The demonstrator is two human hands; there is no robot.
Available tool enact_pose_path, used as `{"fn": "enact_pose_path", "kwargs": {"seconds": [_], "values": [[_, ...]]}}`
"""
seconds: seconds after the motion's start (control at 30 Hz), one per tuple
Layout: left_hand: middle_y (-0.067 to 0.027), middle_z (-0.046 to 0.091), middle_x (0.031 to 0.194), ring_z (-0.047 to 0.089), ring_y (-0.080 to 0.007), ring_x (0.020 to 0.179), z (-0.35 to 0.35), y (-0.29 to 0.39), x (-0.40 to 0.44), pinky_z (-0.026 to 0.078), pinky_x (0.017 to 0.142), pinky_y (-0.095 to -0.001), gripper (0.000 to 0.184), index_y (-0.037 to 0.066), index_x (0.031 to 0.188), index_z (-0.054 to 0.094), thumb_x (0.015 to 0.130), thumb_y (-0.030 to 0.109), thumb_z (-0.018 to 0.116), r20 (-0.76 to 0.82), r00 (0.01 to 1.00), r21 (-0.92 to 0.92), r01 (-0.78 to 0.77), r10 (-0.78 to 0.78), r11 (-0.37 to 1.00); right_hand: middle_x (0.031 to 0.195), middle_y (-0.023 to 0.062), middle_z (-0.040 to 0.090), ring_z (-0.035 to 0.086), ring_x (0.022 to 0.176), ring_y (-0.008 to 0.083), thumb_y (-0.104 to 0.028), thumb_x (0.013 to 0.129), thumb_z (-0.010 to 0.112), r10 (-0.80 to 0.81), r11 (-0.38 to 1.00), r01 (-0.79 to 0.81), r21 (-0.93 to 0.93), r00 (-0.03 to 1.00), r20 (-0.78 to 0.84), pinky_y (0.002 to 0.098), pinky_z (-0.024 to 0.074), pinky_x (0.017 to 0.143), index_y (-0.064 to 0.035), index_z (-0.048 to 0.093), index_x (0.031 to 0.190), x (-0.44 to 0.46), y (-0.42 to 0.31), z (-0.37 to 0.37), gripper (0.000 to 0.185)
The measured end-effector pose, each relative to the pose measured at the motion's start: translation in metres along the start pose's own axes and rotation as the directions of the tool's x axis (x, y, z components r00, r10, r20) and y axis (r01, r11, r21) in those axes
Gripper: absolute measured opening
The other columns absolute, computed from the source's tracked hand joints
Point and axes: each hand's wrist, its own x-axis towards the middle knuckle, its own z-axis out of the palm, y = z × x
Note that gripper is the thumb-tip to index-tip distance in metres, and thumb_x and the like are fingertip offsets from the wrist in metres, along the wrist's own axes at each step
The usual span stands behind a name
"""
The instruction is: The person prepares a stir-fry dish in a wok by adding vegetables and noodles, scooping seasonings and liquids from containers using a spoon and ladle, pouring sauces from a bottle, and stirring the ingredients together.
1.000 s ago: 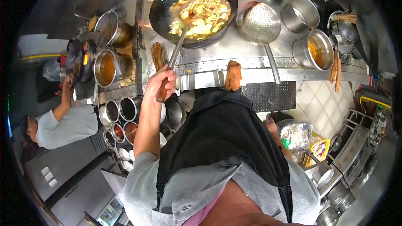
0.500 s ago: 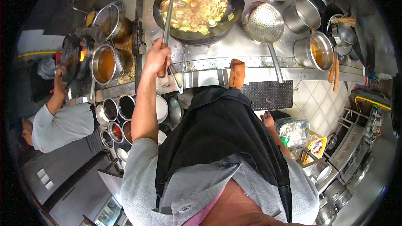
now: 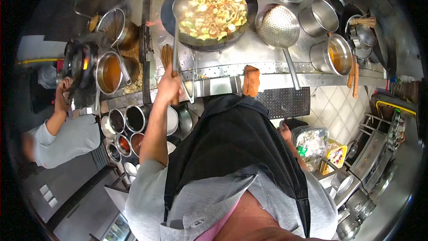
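My left hand [image 3: 168,87] is wrapped round the wooden end of a long-handled ladle [image 3: 176,47]. The ladle's round head rests inside the left part of a big black wok [image 3: 209,43]. Noodles with cabbage and pale pieces [image 3: 218,11] lie in brown broth in the wok, with steam over them. A bamboo brush [image 3: 166,56] stands just beside the handle, near my left hand. Low at my right side, my right hand [image 3: 284,131] hangs by the apron, next to a dark object. Its fingers are mostly hidden.
A perforated strainer [image 3: 278,26] lies right of the wok, near steel pots [image 3: 318,17]. A folded orange-brown cloth [image 3: 251,81] hangs on the counter's front edge. Pots of brown liquid [image 3: 110,72] and seasoning containers [image 3: 123,144] are at left, where another person [image 3: 67,138] works at a burner.
My left hand has drawn the ladle down toward me; its head moved from the wok's upper left rim into the broth. The noodles it carried are spread in the wok. My right hand stays low.
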Motion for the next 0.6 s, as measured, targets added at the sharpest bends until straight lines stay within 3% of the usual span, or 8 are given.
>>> {"fn": "enact_pose_path", "kwargs": {"seconds": [0.1, 0.2, 0.27, 0.3, 0.37, 0.47, 0.5, 0.6], "values": [[-0.0017, 0.054, 0.068, 0.053, -0.0127, 0.048, 0.004, -0.005, -0.033, 0.043, 0.044, -0.0314, 0.073, 0.008, 0.156, 0.032, 0.087, 0.007, 0.057, 0.093, 0.996, -0.261, 0.039, -0.016, 0.965, 0.081, 0.0092, 0.068, 0.064, 0.057, 0.0164, -0.016, 0.090, 0.064, 0.000, 1.000, 0.001, -0.026, 1.000, 0.031, 0.0301, 0.0453, 0.044, -0.0050, 0.037, 0.150, 0.001, 0.002, 0.004, 0.067], [-0.0031, 0.058, 0.071, 0.054, -0.0145, 0.049, -0.020, -0.002, -0.027, 0.044, 0.046, -0.0319, 0.072, 0.007, 0.155, 0.034, 0.087, 0.005, 0.058, 0.052, 0.999, -0.075, -0.003, 0.007, 0.997, 0.081, 0.0093, 0.068, 0.064, 0.058, 0.0159, -0.017, 0.090, 0.064, 0.000, 1.000, -0.001, 0.003, 0.998, 0.057, 0.0300, 0.0451, 0.044, -0.0046, 0.037, 0.150, 0.005, 0.004, 0.006, 0.066], [-0.0113, 0.064, 0.075, 0.058, -0.0177, 0.054, -0.027, -0.029, 0.028, 0.049, 0.052, -0.0335, 0.066, 0.007, 0.151, 0.043, 0.087, 0.008, 0.059, -0.169, 0.930, 0.330, -0.258, 0.326, 0.908, 0.082, 0.0094, 0.069, 0.064, 0.058, 0.0156, -0.018, 0.091, 0.064, 0.000, 1.000, 0.001, -0.025, 0.999, 0.042, 0.0298, 0.0451, 0.044, -0.0037, 0.037, 0.150, 0.006, 0.000, 0.005, 0.066], [-0.0280, 0.067, 0.100, 0.067, -0.0417, 0.077, -0.033, 0.014, 0.025, 0.052, 0.073, -0.0466, 0.068, 0.009, 0.152, 0.037, 0.089, 0.021, 0.056, -0.137, 0.972, 0.444, -0.114, 0.193, 0.889, 0.084, 0.0095, 0.069, 0.064, 0.058, 0.0155, -0.018, 0.092, 0.064, -0.006, 0.999, 0.007, -0.033, 0.999, 0.034, 0.0297, 0.0451, 0.044, -0.0036, 0.037, 0.150, 0.008, -0.003, 0.004, 0.066], [-0.0277, 0.066, 0.102, 0.067, -0.0408, 0.076, -0.037, -0.008, 0.085, 0.053, 0.073, -0.0469, 0.066, 0.010, 0.151, 0.039, 0.088, 0.017, 0.056, -0.212, 0.910, 0.631, -0.152, 0.357, 0.761, 0.086, 0.0096, 0.069, 0.064, 0.059, 0.0151, -0.018, 0.092, 0.065, -0.018, 0.999, 0.019, -0.033, 1.000, 0.025, 0.0295, 0.0452, 0.044, -0.0037, 0.036, 0.151, 0.009, -0.011, 0.001, 0.067], [-0.0129, 0.065, 0.077, 0.062, -0.0196, 0.058, -0.035, 0.001, 0.116, 0.052, 0.057, -0.0358, 0.068, 0.014, 0.152, 0.040, 0.087, 0.014, 0.060, -0.151, 0.944, 0.336, -0.230, 0.294, 0.913, 0.091, 0.0103, 0.069, 0.064, 0.060, 0.0148, -0.018, 0.093, 0.065, -0.040, 0.998, 0.039, 0.054, 0.999, 0.015, 0.0287, 0.0453, 0.044, -0.0054, 0.036, 0.151, 0.013, -0.013, -0.005, 0.066], [-0.0077, 0.061, 0.072, 0.057, -0.0169, 0.053, -0.033, 0.004, 0.118, 0.049, 0.051, -0.0353, 0.074, 0.013, 0.157, 0.031, 0.088, 0.011, 0.058, 0.001, 0.969, 0.180, -0.243, 0.247, 0.953, 0.092, 0.0105, 0.070, 0.064, 0.060, 0.0148, -0.018, 0.093, 0.065, -0.053, 0.996, 0.052, 0.078, 0.999, 0.011, 0.0285, 0.0454, 0.044, -0.0056, 0.036, 0.151, 0.013, -0.011, -0.006, 0.067], [-0.0032, 0.055, 0.075, 0.050, -0.0129, 0.050, -0.026, 0.000, 0.129, 0.043, 0.044, -0.0299, 0.074, 0.012, 0.156, 0.031, 0.087, 0.004, 0.057, 0.283, 0.949, -0.312, -0.044, 0.138, 0.949, 0.095, 0.0116, 0.070, 0.065, 0.060, 0.0152, -0.016, 0.092, 0.064, -0.012, 0.999, 0.011, 0.051, 1.000, 0.019, 0.0283, 0.0457, 0.045, -0.0053, 0.036, 0.152, 0.002, -0.012, -0.007, 0.067]]}}
